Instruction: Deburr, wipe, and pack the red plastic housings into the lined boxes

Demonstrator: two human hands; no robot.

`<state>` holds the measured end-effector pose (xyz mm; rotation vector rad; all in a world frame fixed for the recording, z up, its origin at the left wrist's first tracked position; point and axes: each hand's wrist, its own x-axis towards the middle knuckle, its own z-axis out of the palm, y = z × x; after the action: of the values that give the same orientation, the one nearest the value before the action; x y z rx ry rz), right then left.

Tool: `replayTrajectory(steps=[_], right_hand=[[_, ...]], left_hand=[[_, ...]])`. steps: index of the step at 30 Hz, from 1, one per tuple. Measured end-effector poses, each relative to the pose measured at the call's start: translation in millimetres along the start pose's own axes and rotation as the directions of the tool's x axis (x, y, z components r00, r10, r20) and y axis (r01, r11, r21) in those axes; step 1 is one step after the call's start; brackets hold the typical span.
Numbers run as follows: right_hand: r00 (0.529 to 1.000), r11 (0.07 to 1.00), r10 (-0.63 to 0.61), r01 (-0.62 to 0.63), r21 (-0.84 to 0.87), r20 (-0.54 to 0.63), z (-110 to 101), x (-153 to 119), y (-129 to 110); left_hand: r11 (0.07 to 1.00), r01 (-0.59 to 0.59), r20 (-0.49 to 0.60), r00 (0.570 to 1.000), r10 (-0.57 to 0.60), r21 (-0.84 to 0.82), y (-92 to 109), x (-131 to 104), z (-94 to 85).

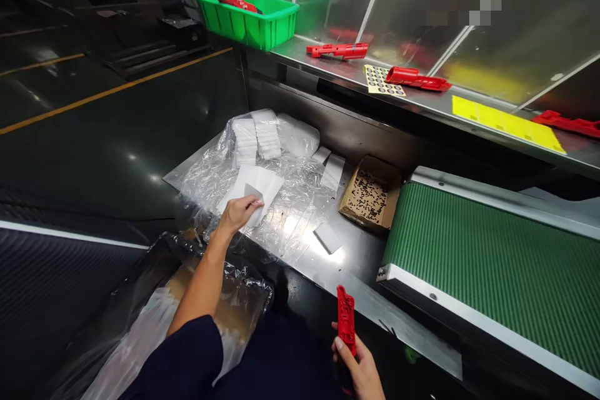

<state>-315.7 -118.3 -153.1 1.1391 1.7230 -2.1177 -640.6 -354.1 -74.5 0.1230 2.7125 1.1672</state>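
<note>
My left hand [239, 214] reaches over the metal table, its fingertips pinched at the edge of a small thin grey sheet [253, 190]. That sheet stands over a fanned pile of white sheets [272, 182] lying on clear plastic film. Close to my body, my right hand [360, 367] grips a red plastic housing part [345, 319] by its lower end. The part points upward, with its ribbed hollow side facing me. Behind the pile are stacks of white pads [257, 134] in clear wrapping. A small grey-white block [328, 237] lies on the table between my hands.
An open cardboard box [349, 205] of small dark screws stands beside a green ribbed conveyor [497, 269]. The shelf above bears a green bin [253, 28], red parts [337, 50], a sticker sheet [375, 81] and yellow labels [506, 125]. A plastic-lined box [267, 294] stands below left.
</note>
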Motion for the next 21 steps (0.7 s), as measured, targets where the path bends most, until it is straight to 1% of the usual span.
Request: replayTrajectory(steps=[1, 2, 4, 6, 8, 11, 14, 16, 18, 19, 21], right_hand=[[1.000, 1.000, -0.013, 0.013, 0.014, 0.000, 0.6, 0.4, -4.7], [0.999, 0.999, -0.037, 0.038, 0.039, -0.006, 2.1, 0.7, -10.4], [0.995, 0.987, -0.102, 0.103, 0.120, -0.015, 6.3, 1.7, -23.1], [0.985, 0.962, -0.171, 0.171, 0.212, -0.019, 9.0, 3.5, -35.3], [0.971, 0.929, -0.236, 0.233, 0.288, -0.024, 7.9, 5.2, -45.2], [0.939, 0.856, -0.342, 0.327, 0.401, -0.037, -2.7, 4.4, -53.5], [0.905, 0.788, -0.424, 0.388, 0.478, -0.036, -21.5, -3.4, -52.0], [0.889, 0.769, -0.456, 0.416, 0.484, -0.040, -36.4, -12.5, -45.1], [0.888, 0.763, -0.457, 0.419, 0.493, -0.048, -51.7, -24.2, -34.0], [0.893, 0.761, -0.448, 0.406, 0.506, -0.042, -59.2, -30.9, -27.3], [0.903, 0.754, -0.429, 0.366, 0.545, -0.013, -73.8, -46.1, -12.4]], left_hand=[[0.998, -0.041, 0.097, 0.994, 0.045, -0.046, 9.8, -9.9, 4.6], [0.993, -0.073, 0.190, 0.978, 0.090, -0.095, 19.6, -20.8, 9.7], [0.976, -0.108, 0.356, 0.919, 0.170, -0.188, 38.1, -45.0, 20.0], [0.958, -0.118, 0.476, 0.847, 0.235, -0.263, 53.4, -69.9, 28.0], [0.939, -0.125, 0.544, 0.788, 0.290, -0.319, 64.8, -93.1, 33.6], [0.907, -0.153, 0.576, 0.728, 0.372, -0.393, 75.6, -123.8, 40.3], [0.841, -0.208, 0.559, 0.665, 0.496, -0.499, 81.9, -150.9, 48.6], [0.788, -0.250, 0.545, 0.604, 0.582, -0.563, 85.9, -168.4, 55.4], [0.754, -0.272, 0.548, 0.547, 0.633, -0.598, 91.1, -186.1, 63.2], [0.744, -0.274, 0.553, 0.527, 0.646, -0.609, 94.3, -195.1, 67.4], [0.749, -0.284, 0.567, 0.510, 0.647, -0.599, 101.3, -213.1, 76.3]])
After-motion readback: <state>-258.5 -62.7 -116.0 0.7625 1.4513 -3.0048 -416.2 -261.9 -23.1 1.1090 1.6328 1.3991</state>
